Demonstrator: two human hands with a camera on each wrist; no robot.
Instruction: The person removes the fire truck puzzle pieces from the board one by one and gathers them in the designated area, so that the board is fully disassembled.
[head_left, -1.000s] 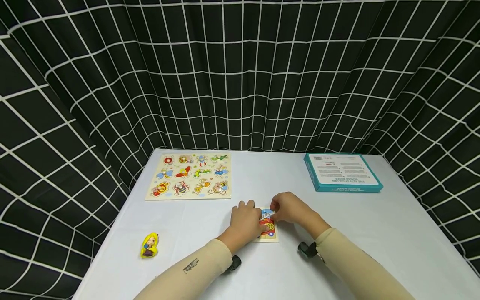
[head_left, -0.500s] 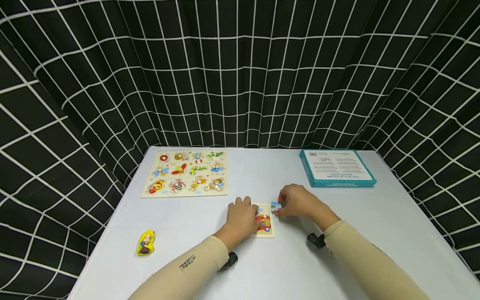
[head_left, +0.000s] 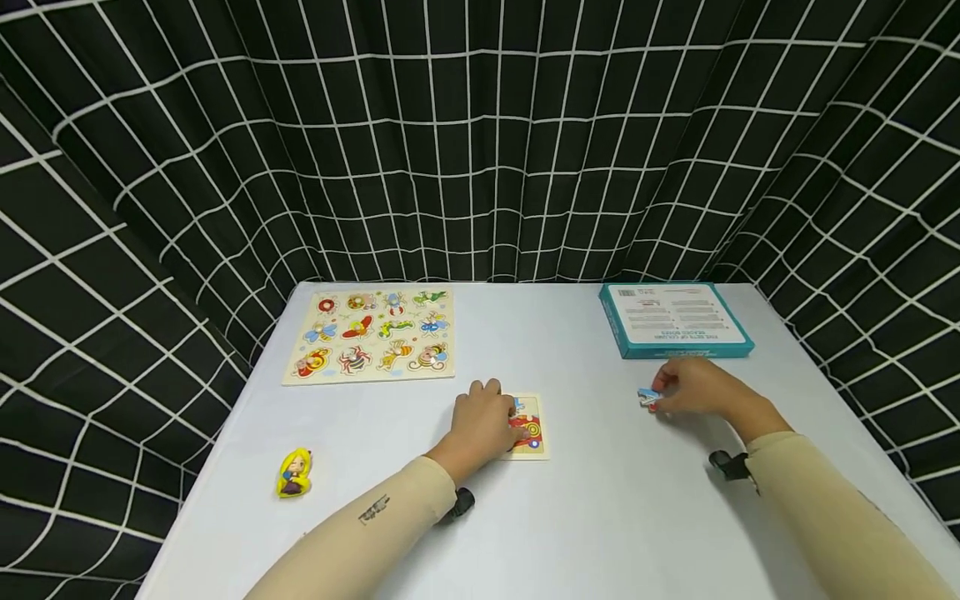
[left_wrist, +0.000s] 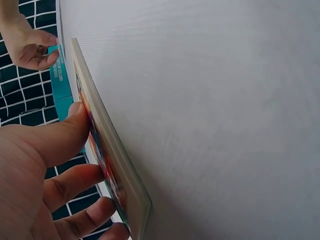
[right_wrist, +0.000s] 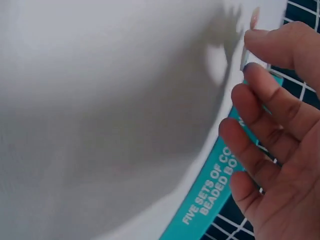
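My left hand (head_left: 482, 423) rests over a small wooden jigsaw board (head_left: 531, 406) in the middle of the table. In the left wrist view, its thumb and fingertips press on the picture face of that board (left_wrist: 107, 127); its left part is hidden under the hand in the head view. Out to the right, my right hand (head_left: 693, 387) pinches a small blue, white and red puzzle piece (head_left: 648, 398) between thumb and fingertips. The right wrist view shows only a thin edge of the piece by the fingertips of this hand (right_wrist: 280, 117).
A teal box (head_left: 678, 321) with a white label lies at the back right, just beyond the right hand. An insect peg puzzle (head_left: 372, 335) lies at the back left. Nearer on the left is a yellow-haired figurine (head_left: 295, 472). Black gridded curtains (head_left: 480, 125) surround the table.
My right hand has lifted the puzzle piece off the board and carried it right, to below the teal box. The left hand has stayed on the board. The head view has shifted slightly.
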